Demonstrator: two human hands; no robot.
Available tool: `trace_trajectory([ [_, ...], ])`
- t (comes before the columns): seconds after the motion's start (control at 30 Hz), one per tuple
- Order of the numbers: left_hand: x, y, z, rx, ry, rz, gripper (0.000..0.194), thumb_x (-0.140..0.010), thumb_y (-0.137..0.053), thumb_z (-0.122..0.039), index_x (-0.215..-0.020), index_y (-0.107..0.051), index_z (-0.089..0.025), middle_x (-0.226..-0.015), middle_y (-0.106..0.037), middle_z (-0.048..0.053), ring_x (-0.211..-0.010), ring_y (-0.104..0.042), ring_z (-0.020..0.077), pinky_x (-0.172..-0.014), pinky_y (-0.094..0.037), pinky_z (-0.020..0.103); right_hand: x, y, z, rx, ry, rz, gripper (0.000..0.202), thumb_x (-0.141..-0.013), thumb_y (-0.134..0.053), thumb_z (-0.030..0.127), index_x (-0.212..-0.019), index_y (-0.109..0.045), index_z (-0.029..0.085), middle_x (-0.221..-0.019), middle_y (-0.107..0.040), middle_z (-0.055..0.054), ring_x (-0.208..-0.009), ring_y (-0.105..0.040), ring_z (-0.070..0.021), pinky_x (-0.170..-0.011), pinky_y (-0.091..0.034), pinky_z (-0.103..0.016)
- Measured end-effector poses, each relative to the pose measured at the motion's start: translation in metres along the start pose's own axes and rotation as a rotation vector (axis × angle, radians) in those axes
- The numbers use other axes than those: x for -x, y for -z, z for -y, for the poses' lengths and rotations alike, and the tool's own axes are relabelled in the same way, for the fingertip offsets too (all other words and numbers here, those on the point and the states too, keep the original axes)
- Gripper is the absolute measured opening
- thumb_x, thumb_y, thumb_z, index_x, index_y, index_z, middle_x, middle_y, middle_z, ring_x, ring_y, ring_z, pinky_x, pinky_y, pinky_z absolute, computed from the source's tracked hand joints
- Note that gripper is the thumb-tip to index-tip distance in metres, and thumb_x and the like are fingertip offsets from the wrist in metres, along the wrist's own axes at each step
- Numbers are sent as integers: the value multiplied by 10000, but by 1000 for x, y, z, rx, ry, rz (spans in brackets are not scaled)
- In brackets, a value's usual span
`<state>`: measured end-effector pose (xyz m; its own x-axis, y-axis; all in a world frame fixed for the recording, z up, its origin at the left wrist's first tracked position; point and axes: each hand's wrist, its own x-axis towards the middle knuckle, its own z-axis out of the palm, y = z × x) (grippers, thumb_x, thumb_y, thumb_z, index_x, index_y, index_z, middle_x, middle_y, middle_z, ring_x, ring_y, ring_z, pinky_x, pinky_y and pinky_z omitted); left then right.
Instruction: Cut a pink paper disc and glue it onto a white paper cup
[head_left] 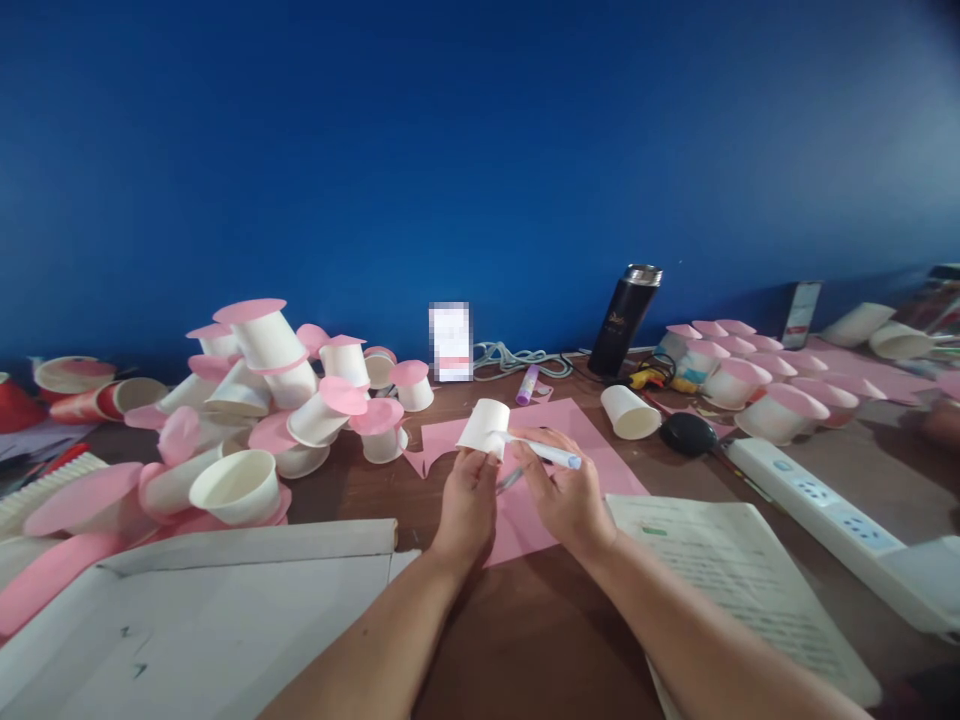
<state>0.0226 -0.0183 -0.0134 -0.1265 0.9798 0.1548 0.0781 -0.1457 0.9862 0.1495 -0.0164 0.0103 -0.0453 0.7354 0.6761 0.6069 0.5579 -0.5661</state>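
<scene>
My left hand (466, 505) is closed around the lower part of a white paper cup (482, 424), held tilted above the table. A white marker (553, 454) with a blue end is gripped in my right hand (568, 498). Its tip meets the side of the cup, or comes very close to it. Below both hands lies a sheet of pink paper (525, 528), partly covered by them. A thin grey object (511, 480) shows between the hands; its kind is unclear.
Paper cups with pink discs (262, 335) crowd the left, beside a cardboard box lid (225, 620). More disc-topped cups (739, 380) stand right. Nearby are a glue stick (528, 384), a black flask (622, 325), a loose cup (628, 414), a notebook (735, 590) and a power strip (832, 520).
</scene>
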Motion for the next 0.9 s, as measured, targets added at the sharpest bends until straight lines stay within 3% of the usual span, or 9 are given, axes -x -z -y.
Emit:
trace_trajectory([
  [0.5, 1, -2, -3, 53, 31, -7, 257, -824, -527, -348, -641, -596, -181, -764, -513, 27, -696, -480, 150, -653, -388, 264, -2, 2, 1, 21, -2, 11, 197, -913, -495, 286, -954, -668, 201, -938, -721, -67, -895, -653, -225, -807, -484, -358],
  [0.63, 2, -3, -4, 120, 109, -28, 277, -802, -553, -376, -610, -573, -177, -721, -513, 23, -670, -474, 144, -625, -385, 260, -2, 2, 1, -10, -5, 81, 199, -913, -494, 290, -924, -674, 205, -909, -721, -65, -868, -659, -220, -785, -491, -350],
  [0.8, -1, -5, 1, 269, 203, -29, 303, -769, -598, -443, -677, -614, -155, -719, -585, 34, -713, -539, 155, -697, -407, 268, -1, 3, -2, -31, -37, -95, 195, -916, -495, 289, -991, -655, 209, -945, -699, -72, -896, -648, -222, -799, -502, -362],
  [0.9, -5, -6, 8, 379, 208, 6, 316, -761, -623, -460, -752, -652, -146, -752, -625, 46, -749, -572, 164, -738, -418, 284, 0, 4, -1, -69, -34, -129, 193, -917, -491, 288, -996, -648, 208, -901, -683, -71, -862, -643, -217, -782, -509, -361],
])
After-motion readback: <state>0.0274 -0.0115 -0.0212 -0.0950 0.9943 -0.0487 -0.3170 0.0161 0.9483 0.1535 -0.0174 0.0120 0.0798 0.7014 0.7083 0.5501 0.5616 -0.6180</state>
